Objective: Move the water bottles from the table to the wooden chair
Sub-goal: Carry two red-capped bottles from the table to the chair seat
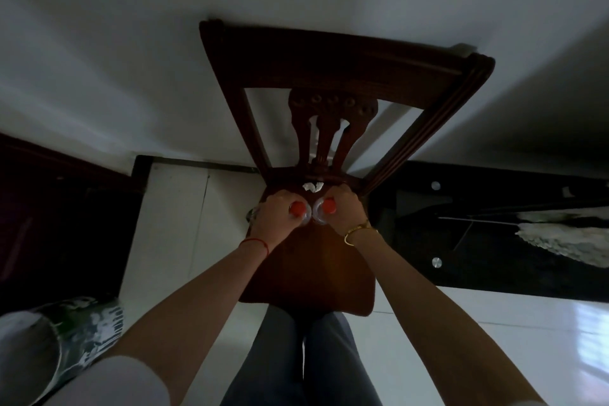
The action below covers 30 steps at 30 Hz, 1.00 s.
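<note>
Bottles low over the wooden chair (316, 267), left hand (275, 216) wrapped round one bottle (298, 209), right hand (342, 208) round the other bottle (324, 208); best seated flat, upright, before letting go.

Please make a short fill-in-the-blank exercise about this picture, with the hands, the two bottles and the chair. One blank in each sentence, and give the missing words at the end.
1. Each hand grips one bottle, so the person holds ____ bottles in all.
2. The cap of the left bottle and of the right bottle is ____ in colour.
3. The left hand and right hand hold the bottles over the seat of the wooden ____.
4. The gold bangle is on the ____ wrist.

Missing words: two; red; chair; right
</note>
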{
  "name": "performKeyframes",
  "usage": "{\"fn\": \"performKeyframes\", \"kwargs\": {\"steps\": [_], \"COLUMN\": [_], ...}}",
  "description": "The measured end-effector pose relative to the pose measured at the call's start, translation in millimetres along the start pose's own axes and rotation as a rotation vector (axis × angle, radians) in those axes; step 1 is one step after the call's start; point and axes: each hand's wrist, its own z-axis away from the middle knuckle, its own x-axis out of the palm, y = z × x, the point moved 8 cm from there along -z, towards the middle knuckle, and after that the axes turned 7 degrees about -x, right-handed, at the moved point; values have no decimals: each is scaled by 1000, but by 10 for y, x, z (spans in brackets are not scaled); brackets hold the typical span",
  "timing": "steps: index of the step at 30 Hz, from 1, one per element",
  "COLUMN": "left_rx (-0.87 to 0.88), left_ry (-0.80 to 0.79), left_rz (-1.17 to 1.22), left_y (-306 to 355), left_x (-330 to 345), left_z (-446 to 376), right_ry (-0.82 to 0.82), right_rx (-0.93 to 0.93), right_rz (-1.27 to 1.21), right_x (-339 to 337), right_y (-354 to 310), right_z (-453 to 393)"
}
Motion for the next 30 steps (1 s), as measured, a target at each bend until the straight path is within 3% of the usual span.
{"fn": "performKeyframes", "kwargs": {"steps": [30], "left_rx": [-37], "left_ry": [-77], "left_rz": [46], "left_y": [-258], "left_x": [533], "left_z": [-404], "right_ry": [1], "right_rx": [110], "right_rz": [-100], "right_x": [434], "right_y": [543], "right_z": [-274]}}
